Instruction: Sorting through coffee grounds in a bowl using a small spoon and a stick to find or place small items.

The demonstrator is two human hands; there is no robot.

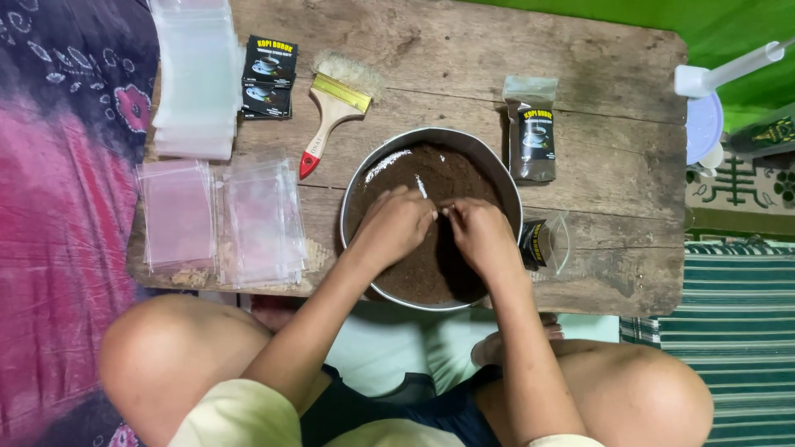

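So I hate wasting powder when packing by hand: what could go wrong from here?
1. Both the left hand and the right hand work together over the brown powder in the metal bowl; a jerk could flick some onto the wooden table.
2. The filled packet stands close to the bowl's rim and might be knocked over.
3. Stray powder may dirty the clear bags lying nearby.

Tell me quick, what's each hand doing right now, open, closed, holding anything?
Left hand: curled closed over the dark powder in the metal bowl; what it grips cannot be told.
Right hand: fingers pinched closed beside the left; contents cannot be told.
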